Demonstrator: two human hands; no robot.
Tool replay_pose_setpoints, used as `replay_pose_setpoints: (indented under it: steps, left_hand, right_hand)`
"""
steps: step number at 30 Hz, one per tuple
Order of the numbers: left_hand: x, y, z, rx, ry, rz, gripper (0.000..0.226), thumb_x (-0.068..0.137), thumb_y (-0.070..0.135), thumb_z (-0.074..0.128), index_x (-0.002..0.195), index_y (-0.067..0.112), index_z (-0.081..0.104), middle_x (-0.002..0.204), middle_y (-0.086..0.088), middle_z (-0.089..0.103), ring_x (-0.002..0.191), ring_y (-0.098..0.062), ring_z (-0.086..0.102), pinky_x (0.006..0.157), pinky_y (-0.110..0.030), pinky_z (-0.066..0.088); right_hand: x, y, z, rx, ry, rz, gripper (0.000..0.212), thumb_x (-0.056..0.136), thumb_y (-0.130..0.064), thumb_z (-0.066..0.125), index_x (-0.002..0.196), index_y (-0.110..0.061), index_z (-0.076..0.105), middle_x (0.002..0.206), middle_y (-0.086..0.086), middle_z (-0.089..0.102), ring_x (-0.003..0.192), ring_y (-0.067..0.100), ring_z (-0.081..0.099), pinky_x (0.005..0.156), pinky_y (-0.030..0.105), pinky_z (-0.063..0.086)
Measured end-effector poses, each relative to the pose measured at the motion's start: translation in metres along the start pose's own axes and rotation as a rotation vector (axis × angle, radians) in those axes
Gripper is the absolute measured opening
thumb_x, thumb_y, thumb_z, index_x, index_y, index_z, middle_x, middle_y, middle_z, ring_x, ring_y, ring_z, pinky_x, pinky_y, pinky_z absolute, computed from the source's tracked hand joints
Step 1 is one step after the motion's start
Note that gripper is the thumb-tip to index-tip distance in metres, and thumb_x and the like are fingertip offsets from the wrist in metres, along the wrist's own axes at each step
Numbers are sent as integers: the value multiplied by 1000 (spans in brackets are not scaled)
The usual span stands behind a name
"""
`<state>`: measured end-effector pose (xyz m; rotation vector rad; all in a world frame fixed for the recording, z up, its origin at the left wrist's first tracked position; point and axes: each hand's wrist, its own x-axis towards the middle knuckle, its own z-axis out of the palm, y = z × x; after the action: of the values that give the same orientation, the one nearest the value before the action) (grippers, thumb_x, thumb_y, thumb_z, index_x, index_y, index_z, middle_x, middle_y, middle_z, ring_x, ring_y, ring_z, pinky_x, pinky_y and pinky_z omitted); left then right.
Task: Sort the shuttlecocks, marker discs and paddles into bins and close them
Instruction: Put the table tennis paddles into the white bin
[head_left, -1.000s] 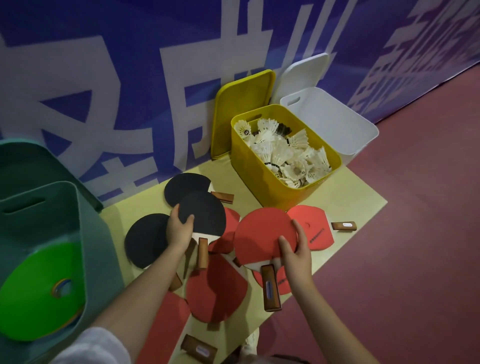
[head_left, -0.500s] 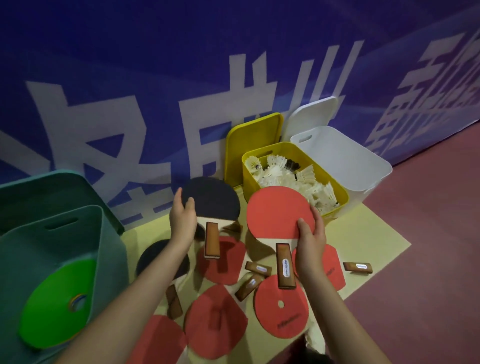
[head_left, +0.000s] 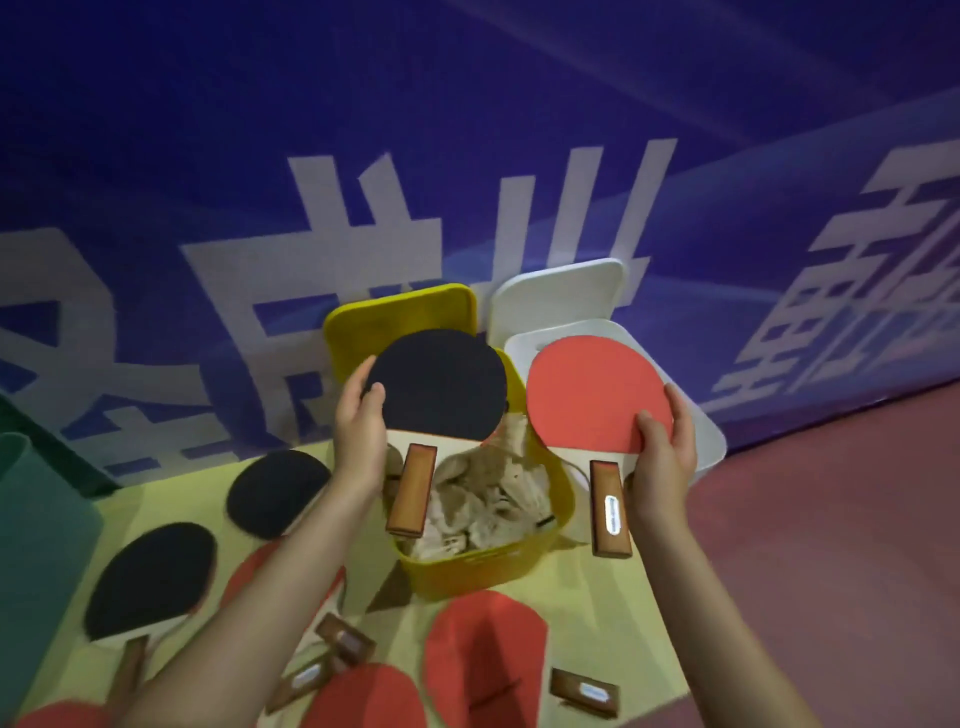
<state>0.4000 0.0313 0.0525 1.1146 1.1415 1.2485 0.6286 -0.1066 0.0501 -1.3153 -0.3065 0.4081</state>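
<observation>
Black-rubbered wooden paddle (head_left: 439, 387) pinched in the left hand (head_left: 358, 423) above the yellow shuttlecock bin (head_left: 563, 499); right hand (head_left: 660, 457) fingers grip a red paddle (head_left: 589, 397) over the white bin (head_left: 701, 431), where both should be lowered flat, handles tucked inside.

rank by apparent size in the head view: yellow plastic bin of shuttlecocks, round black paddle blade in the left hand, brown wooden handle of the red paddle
1. Yellow plastic bin, largest.
2. Round black paddle blade.
3. Brown wooden handle, smallest.
The held paddles sit nearer the camera, yet the order is clear.
</observation>
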Motion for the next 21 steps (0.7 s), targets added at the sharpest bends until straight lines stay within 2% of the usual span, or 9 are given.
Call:
replay_pose_setpoints:
  steps: [2,6,9,11,14,21]
  left_hand:
    - [-15,-6,30,-36,-5,-15,33,101,14,40,123,32,55,125,7,58,117,-12,55,99,-33,46]
    - [-30,-23,67,-32,24,-94,33,100,12,41,125,28,56,127,2,58,118,-17,55,104,-43,44]
    - [-30,-28,84,-26,61,-153,33,100,12,41,127,26,55,127,0,58,117,-19,56,103,-44,45]
    - [-27,-27,91,-33,82,-158,34,101,13,40,130,25,52,130,-1,56,116,-18,55,100,-39,46]
    - [-17,-22,97,-27,100,-135,36,102,12,39,135,22,48,129,1,53,111,-14,54,89,-28,45]
    - [23,-28,96,-17,138,-178,32,100,13,43,125,29,55,127,-3,59,112,-20,59,98,-42,49]
  right_hand:
    - [46,-1,-23,-62,17,2,43,93,-12,51,134,-26,51,132,-2,54,115,11,55,90,18,47]
    - [125,12,-41,-299,-77,-19,46,92,-17,52,136,-29,47,134,-2,51,119,19,54,102,38,45]
    - [157,27,-28,-458,-240,-58,49,93,-16,50,140,-25,42,138,0,50,122,21,51,101,37,43]
    - [169,41,-15,-565,-361,-74,50,93,-13,50,141,-23,40,138,2,51,122,22,50,97,32,40]
    - [179,73,0,-716,-525,-16,51,94,-12,49,144,-19,37,141,7,49,126,28,48,99,33,38]
    - [185,141,29,-793,-594,151,53,97,-11,46,147,-18,28,142,12,46,125,34,49,99,39,44]
